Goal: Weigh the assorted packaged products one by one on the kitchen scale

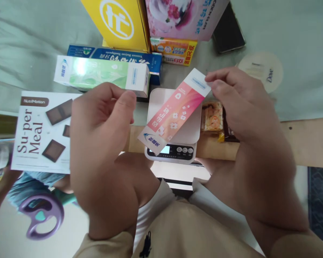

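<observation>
A pink and white toothpaste box lies slantwise over the white kitchen scale and covers part of its display. My right hand pinches the box's upper right corner between thumb and fingers. To the left of the scale, my left hand is closed, thumb against the curled index finger, with nothing visible in it. Just above that hand lies a green and white toothpaste box. A white Su-per Meal box is partly hidden behind the left hand.
Behind are a blue toothpaste box, a yellow box, a pink floral box and an orange box. On the right are a dark phone-like object, a round Dove item and a wrapped snack. Another person's arm shows lower left.
</observation>
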The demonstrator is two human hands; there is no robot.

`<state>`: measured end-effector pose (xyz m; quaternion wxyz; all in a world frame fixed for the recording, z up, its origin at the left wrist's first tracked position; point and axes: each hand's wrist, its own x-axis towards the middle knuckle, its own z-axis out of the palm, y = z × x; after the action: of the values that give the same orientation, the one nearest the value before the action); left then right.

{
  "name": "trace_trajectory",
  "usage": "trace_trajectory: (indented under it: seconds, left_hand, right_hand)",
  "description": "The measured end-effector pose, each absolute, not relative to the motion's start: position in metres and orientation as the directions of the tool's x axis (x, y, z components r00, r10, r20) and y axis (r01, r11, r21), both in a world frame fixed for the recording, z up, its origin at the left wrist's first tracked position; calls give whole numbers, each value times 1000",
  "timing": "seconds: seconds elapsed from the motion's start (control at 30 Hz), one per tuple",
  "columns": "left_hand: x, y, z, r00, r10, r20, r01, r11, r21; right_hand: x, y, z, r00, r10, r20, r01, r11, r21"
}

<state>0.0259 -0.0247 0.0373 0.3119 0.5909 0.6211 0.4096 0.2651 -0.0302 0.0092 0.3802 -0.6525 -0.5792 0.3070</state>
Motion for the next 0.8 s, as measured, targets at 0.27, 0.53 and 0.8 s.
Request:
trace_trajectory:
  seconds: [0.27,0.53,0.8]
  left_hand:
    - [22,-21,23,-112,936,334,435,-256,863]
    - [26,-19,24,-22,945,328,387,-294,874]
    - [30,-22,27,180,970,163,474,-231,850]
  right_hand:
    - [265,-36,17,191,976,100,457,2,-890]
    - [272,-42,14,135,977,165,508,75,-858]
    - [273,-43,13,99,977,187,534,107,-839]
